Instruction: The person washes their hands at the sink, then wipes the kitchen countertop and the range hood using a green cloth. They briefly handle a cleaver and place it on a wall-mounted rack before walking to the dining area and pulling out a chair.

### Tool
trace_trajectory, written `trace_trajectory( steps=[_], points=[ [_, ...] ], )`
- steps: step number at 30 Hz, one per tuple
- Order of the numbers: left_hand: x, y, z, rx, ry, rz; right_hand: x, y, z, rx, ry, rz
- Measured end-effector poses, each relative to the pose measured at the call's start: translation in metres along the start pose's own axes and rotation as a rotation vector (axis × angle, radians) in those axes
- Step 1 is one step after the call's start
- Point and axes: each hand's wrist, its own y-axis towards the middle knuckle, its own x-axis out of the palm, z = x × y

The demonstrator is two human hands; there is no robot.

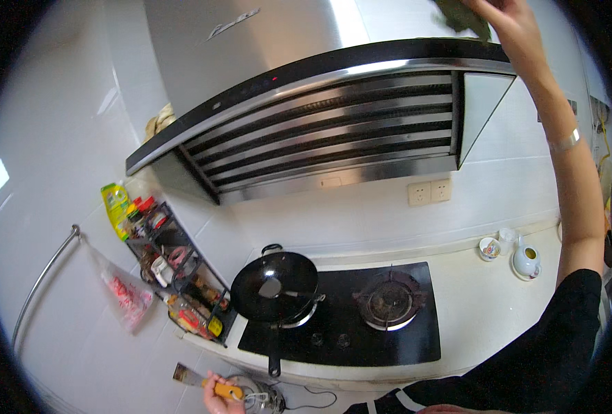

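My right hand [510,18] is raised at the top right, beside the upper edge of the range hood [326,67], shut on a dark green cloth [463,19] that is partly cut off and blurred. At the bottom left, my left hand [220,398] grips the orange handle of a scraper [223,389], whose flat metal blade points up and left. A black wok [254,279] stands on the left burner of the black gas hob [331,354], with a utensil in it. The right burner [390,302] holds no pan.
A black rack [202,266] of bottles and jars stands left of the hob. On the right counter are a teapot [525,263], a small bowl [489,249] and a clear cup [507,239]. A glass vessel [264,396] and a cord [316,407] lie below the counter edge.
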Motion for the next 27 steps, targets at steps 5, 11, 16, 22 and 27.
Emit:
trace_trajectory(
  steps=[5,11,16,22,27],
  points=[
    [-0.021,-0.018,-0.012,0.03,0.04,-0.142,0.052,0.051,0.004,0.48,-0.484,-0.45],
    [-0.028,-0.036,-0.01,-0.172,0.223,-0.214,0.075,0.003,-0.041,-0.185,-0.449,-0.279],
    [-0.039,-0.049,0.006,-0.271,0.539,-0.33,0.103,-0.188,-0.208,-0.044,0.139,-0.837],
    [-0.03,-0.079,-0.066,-0.411,0.656,-0.81,0.052,-0.351,-0.314,0.765,0.526,-1.393],
    [-0.029,-0.114,-0.117,-0.558,0.842,-0.998,-0.017,-0.412,-0.358,1.654,0.899,-0.958]
  ],
)
